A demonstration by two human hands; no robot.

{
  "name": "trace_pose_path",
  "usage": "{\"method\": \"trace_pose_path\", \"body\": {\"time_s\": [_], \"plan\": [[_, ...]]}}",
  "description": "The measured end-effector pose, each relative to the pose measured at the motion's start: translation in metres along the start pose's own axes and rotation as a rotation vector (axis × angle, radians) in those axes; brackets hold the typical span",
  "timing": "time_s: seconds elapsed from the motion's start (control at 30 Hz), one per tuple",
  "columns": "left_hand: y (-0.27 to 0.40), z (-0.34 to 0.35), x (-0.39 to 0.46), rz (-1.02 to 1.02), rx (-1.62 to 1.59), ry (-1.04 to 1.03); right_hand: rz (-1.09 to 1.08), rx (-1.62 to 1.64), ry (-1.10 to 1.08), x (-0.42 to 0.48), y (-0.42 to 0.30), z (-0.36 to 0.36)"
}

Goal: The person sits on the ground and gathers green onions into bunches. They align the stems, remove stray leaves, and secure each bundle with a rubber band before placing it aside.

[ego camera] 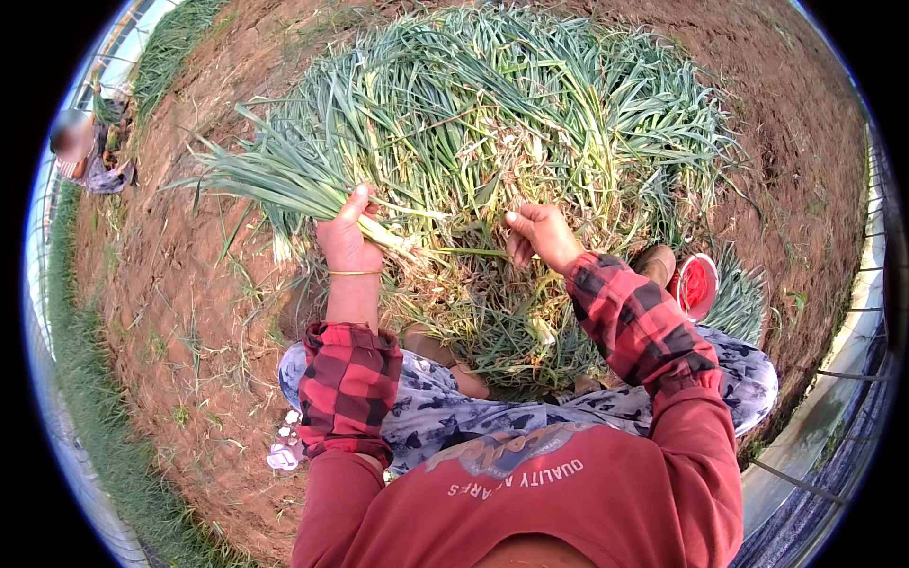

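Note:
My left hand (pixel 350 231) grips a bunch of leafy green allium stalks (pixel 298 186). Their long leaves fan out to the upper left, and the pale root ends point toward my right hand (pixel 541 234). A thin yellow-green leaf (pixel 472 251) stretches from near those root ends to the curled fingers of my right hand, which pinch its end. Beyond both hands spreads a large heap of the same stalks (pixel 490 106), leaves away from me and pale bases nearer. Trimmed leaves and dry husks (pixel 490 312) litter the ground between my legs.
At my right stands a small bucket (pixel 699 309) with red string-like material inside, beside more green stalks (pixel 735 298). Lilac footwear (pixel 282 456) lies on the bare soil (pixel 213 341) at my left. Another person (pixel 99 156) sits far left. Plastic greenhouse walls (pixel 838 397) curve along the edges.

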State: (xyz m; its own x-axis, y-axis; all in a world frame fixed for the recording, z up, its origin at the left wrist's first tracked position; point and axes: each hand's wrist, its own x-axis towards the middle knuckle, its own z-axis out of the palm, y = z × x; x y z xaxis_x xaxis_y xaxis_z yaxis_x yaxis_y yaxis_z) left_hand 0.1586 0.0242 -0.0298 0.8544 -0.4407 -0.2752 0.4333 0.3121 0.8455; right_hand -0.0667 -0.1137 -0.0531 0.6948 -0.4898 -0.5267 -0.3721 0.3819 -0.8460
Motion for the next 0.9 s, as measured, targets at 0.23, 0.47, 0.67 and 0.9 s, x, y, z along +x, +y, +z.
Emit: {"method": "trace_pose_path", "body": {"time_s": [0.23,0.47,0.67,0.9], "plan": [[-0.013,0.0,0.002,-0.283,-0.108,-0.025,-0.352,-1.344,0.779,0.127,-0.015,-0.091],[-0.015,-0.009,0.002,-0.35,-0.077,-0.046,-0.224,0.413,0.185,0.071,-0.058,-0.074],[-0.028,0.001,-0.009,-0.4,-0.036,-0.109,-0.052,0.41,0.075,0.027,0.006,-0.065],[-0.032,0.013,-0.034,-0.426,0.071,-0.224,-0.285,-0.289,0.623,0.01,0.039,-0.052]]}}
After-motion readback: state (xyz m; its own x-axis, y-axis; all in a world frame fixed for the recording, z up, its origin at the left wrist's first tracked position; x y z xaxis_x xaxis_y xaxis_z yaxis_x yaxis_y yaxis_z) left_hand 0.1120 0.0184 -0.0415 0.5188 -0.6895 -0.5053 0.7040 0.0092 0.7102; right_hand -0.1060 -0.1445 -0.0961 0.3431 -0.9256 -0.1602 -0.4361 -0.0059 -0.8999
